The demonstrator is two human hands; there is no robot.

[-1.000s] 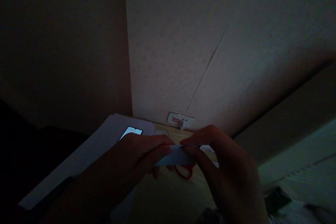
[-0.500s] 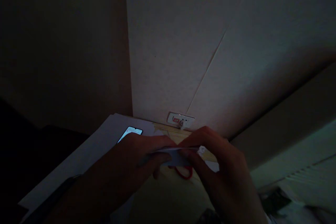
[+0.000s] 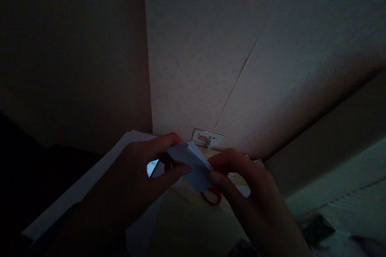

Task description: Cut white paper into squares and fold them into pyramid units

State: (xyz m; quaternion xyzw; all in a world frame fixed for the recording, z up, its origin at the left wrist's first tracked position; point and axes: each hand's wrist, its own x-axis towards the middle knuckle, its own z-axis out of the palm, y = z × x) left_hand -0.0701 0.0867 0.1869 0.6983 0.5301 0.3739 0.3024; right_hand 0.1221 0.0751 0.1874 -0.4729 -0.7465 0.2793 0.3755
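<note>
The scene is very dark. My left hand (image 3: 141,172) and my right hand (image 3: 244,184) together pinch a small folded piece of white paper (image 3: 193,162), held tilted above a wooden surface (image 3: 187,225). The left thumb and fingers grip its upper left end; the right fingertips press its lower right edge. Under the paper lies a pair of red-handled scissors (image 3: 212,196), mostly hidden by my right hand. A lit phone screen (image 3: 152,167) shows behind my left fingers.
A large white sheet (image 3: 90,184) lies at the left under the phone. A wall socket (image 3: 207,138) sits at the base of the pale wall ahead. Scraps of white paper (image 3: 245,190) lie beside my right hand. Dark objects sit at the bottom right.
The paper, held flat and low between both hands before, is now raised and tilted up at its left end. My left hand has lifted and covers more of the phone.
</note>
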